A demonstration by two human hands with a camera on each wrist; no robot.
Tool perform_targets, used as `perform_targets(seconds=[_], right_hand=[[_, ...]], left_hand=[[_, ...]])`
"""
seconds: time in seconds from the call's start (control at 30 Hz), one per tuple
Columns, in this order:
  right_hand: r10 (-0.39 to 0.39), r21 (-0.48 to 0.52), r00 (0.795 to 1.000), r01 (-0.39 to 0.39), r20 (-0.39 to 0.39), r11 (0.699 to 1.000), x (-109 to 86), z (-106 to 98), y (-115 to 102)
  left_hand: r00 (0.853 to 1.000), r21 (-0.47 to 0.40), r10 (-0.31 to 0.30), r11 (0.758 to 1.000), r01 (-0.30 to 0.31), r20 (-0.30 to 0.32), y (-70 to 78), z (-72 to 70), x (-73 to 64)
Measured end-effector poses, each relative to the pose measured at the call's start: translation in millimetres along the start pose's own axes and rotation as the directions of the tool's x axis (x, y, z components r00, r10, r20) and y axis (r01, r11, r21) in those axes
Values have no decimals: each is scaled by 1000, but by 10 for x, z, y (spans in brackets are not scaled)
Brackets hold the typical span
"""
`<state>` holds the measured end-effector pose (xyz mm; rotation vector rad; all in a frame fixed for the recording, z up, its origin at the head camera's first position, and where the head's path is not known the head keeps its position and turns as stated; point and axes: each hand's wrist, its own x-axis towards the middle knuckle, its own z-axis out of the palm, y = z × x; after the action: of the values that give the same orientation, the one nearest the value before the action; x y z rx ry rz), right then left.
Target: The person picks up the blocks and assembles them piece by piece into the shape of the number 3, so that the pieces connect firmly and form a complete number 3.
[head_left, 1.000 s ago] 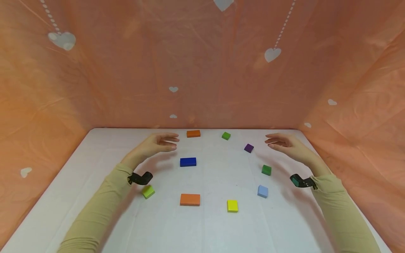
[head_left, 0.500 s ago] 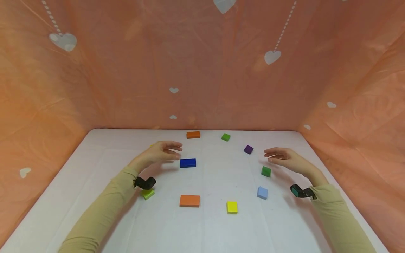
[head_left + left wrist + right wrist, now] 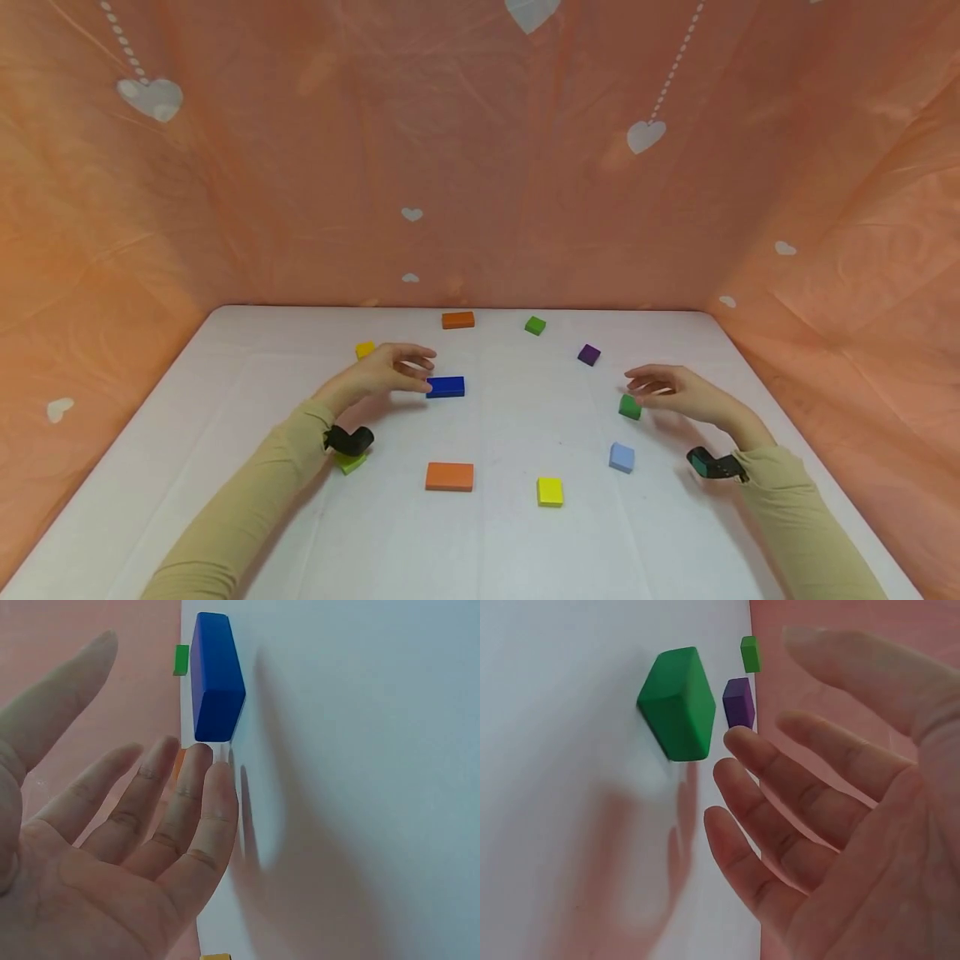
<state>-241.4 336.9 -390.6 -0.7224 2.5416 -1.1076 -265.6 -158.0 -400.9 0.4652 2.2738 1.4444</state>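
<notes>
My left hand [image 3: 386, 368] hovers at the left end of a long blue block [image 3: 447, 387], fingers spread and holding nothing. In the left wrist view that blue block [image 3: 217, 679] lies just past the fingertips. On the other side my right hand [image 3: 678, 392] is over the table beside a dark green block [image 3: 630, 407], its thumb overlapping the block's edge in the head view. The right wrist view shows the green block [image 3: 678, 705] off the fingertips, with a purple block [image 3: 739, 703] behind it. Nothing is in the right hand.
Around them lie an orange block [image 3: 458, 320], a light green block [image 3: 535, 326], a yellow-orange block [image 3: 364, 350], another orange block [image 3: 449, 477], a yellow block [image 3: 550, 492] and a light blue block [image 3: 622, 457]. A lime block [image 3: 350, 462] is partly under the left wrist camera.
Both hands have come nearer along the table and lower, the left toward the blue block and the right toward the dark green one. The yellow-orange block has come into sight behind the left hand.
</notes>
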Motion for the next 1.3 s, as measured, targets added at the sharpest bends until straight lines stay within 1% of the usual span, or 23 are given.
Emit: perform_targets(seconds=[0.27, 0.5, 0.77, 1.03, 1.3], right_hand=[[2, -11, 1000, -1, 24, 1000, -13, 1, 44], [2, 0, 999, -2, 39, 1000, -19, 12, 61], [12, -7, 998, -11, 57, 1000, -34, 39, 48], [18, -33, 999, -16, 40, 999, -2, 84, 60], [-2, -56, 1000, 3, 23, 998, 31, 118, 78]], left_hand=[[1000, 66, 12, 998, -12, 1, -11, 40, 29], [1000, 80, 14, 997, -14, -4, -54, 57, 58], [1000, 108, 20, 994, -19, -11, -69, 73, 76], [1000, 126, 6, 992, -3, -22, -73, 84, 96], [999, 140, 6, 990, -1, -37, -93, 97, 127]])
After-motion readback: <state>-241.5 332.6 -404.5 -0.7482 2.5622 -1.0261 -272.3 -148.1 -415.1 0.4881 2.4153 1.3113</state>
